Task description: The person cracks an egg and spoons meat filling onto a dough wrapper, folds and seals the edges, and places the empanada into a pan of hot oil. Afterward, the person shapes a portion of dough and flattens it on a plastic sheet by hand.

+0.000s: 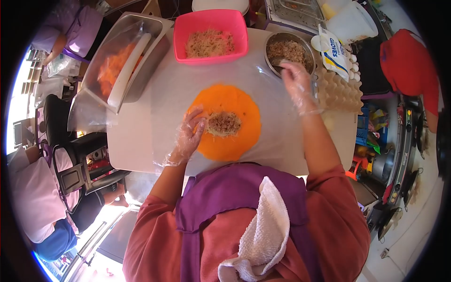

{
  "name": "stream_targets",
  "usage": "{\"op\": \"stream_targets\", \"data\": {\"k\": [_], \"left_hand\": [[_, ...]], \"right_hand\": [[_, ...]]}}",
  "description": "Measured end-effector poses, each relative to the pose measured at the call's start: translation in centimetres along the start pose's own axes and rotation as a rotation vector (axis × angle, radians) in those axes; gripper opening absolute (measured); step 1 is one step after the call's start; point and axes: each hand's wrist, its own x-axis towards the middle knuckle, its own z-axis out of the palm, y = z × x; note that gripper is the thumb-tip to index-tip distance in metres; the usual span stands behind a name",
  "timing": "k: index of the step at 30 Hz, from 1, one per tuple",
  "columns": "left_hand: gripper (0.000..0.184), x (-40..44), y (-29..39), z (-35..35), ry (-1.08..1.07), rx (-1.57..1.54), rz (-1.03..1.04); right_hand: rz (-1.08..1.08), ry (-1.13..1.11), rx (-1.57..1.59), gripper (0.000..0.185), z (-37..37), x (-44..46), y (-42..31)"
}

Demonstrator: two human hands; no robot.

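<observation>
A flat round of orange dough point(237, 148) lies on a clear plastic sheet point(169, 101) on the table. In its middle sits a small mound of brown minced filling point(224, 123) over pale shreds. My left hand point(190, 131), in a clear plastic glove, is at the dough's left side beside the mound, fingers loosely bent and apart. My right hand point(297, 82), also gloved, is over the near right rim of a metal bowl point(268, 51) of minced filling point(289, 49). Its fingers are drawn together; what they hold, if anything, is hard to see.
A pink tub point(211, 60) of shredded filling stands at the back. At left is a metal pan point(162, 51) with orange dough in plastic. An egg carton point(339, 91) and a glove packet point(334, 54) sit at right. Other people are at left point(37, 197) and right point(408, 66).
</observation>
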Motion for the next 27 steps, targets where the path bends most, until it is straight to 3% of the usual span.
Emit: {"op": "stream_targets", "data": {"k": [1,3,4,6,17,20,24,27], "left_hand": [[0.022,0.1,-0.1,0.0,0.005,-0.002,0.003],[0.020,0.1,-0.7,0.0,0.033,0.052,0.084],[0.020,0.0,-0.9,0.0,0.034,0.055,0.077],[0.017,-0.1,-1.3,0.3,0.072,0.057,0.114],[0.016,-0.8,-2.0,-0.6,0.103,0.135,0.133],[0.016,-1.0,-2.7,-0.7,0.134,0.110,0.114],[0.016,-1.4,-3.1,-0.8,0.152,0.106,0.109],[0.015,-1.6,-3.1,-1.0,0.111,0.163,0.119]], "right_hand": [[-0.006,0.000,0.000,0.021,-1.3,1.2,2.0],[0.233,-0.312,-0.294,0.024,-2.6,2.5,5.4],[0.235,-0.319,-0.290,0.024,-2.6,3.0,5.1],[0.382,-0.561,-0.505,0.029,-2.7,3.8,4.0],[0.139,-0.588,-0.795,0.022,0.6,5.2,4.8],[0.273,-0.539,-0.605,0.019,0.9,5.5,7.3],[0.301,-0.604,-0.440,0.018,-1.4,6.0,7.7],[0.577,-0.430,-0.074,0.022,-3.1,5.9,4.9]]}}
